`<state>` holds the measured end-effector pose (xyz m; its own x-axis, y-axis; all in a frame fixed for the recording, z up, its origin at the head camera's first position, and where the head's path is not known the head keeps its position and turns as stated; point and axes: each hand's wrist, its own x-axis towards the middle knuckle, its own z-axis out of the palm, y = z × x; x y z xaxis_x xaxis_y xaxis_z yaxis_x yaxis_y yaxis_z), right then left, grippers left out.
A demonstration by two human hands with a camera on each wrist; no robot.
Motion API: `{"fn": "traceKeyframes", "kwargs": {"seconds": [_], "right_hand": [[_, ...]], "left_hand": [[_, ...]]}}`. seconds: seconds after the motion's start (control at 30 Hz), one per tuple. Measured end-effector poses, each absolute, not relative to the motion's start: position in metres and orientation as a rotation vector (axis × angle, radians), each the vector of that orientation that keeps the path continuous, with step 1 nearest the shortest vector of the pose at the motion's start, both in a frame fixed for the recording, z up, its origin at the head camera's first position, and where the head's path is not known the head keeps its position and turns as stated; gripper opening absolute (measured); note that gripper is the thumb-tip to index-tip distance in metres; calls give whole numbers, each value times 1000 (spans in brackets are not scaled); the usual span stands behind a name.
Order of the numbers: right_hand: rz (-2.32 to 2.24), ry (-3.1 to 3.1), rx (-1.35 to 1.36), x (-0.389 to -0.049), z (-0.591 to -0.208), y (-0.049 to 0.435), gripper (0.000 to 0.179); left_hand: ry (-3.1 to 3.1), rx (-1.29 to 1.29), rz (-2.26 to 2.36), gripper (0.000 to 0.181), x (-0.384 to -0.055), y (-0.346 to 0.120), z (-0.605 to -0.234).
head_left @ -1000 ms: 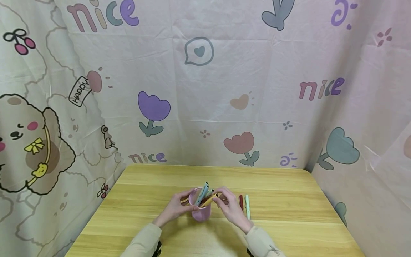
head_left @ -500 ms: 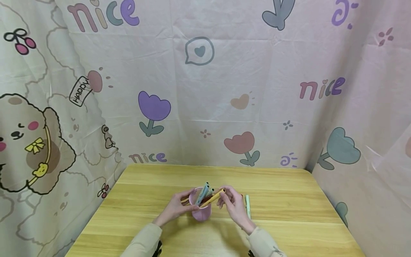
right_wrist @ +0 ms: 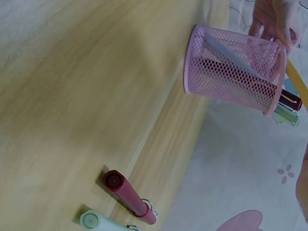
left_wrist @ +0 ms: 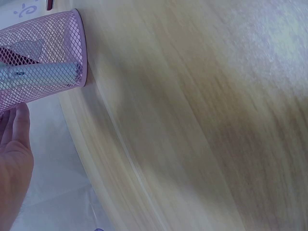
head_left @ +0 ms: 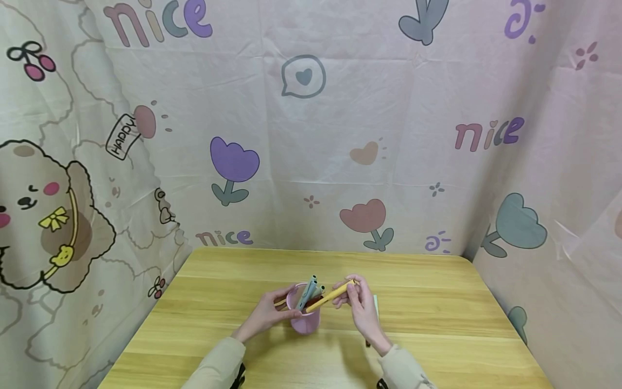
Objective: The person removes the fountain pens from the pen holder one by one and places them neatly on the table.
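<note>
My left hand (head_left: 266, 315) grips a pink mesh pen holder (head_left: 305, 324) near its rim, thumb on the near side. The holder stands tilted in neither hand's grip but upright on the table. Several pens stick out of it, among them light blue pens (head_left: 307, 295), a dark red pen (right_wrist: 290, 99) and a green pen (right_wrist: 286, 115). Right of the rim, my right hand (head_left: 362, 308) pinches the upper end of a yellow pen (head_left: 330, 296). That pen slants down to the holder's mouth; whether its lower end is inside, I cannot tell.
On the wooden table (head_left: 218, 281), a red pen (right_wrist: 129, 196) and a mint-green pen (right_wrist: 102, 222) lie side by side, partly behind my right hand in the head view. A printed curtain (head_left: 311, 135) hangs behind the table's far edge.
My right hand has moved right and slightly up, drawing the yellow pen further out of the holder's mouth. My left hand and the holder have stayed in place.
</note>
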<state>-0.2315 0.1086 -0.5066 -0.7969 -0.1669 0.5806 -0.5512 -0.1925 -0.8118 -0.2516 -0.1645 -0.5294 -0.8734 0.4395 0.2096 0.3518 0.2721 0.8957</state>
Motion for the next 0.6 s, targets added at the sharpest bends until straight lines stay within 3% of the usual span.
{"fn": "traceKeyframes", "kwargs": {"seconds": [0.6], "right_hand": [[2199,-1866,560,-225,-490,126,24]], "left_hand": [[2424,748,1704,80,-252,-164,-531]]}}
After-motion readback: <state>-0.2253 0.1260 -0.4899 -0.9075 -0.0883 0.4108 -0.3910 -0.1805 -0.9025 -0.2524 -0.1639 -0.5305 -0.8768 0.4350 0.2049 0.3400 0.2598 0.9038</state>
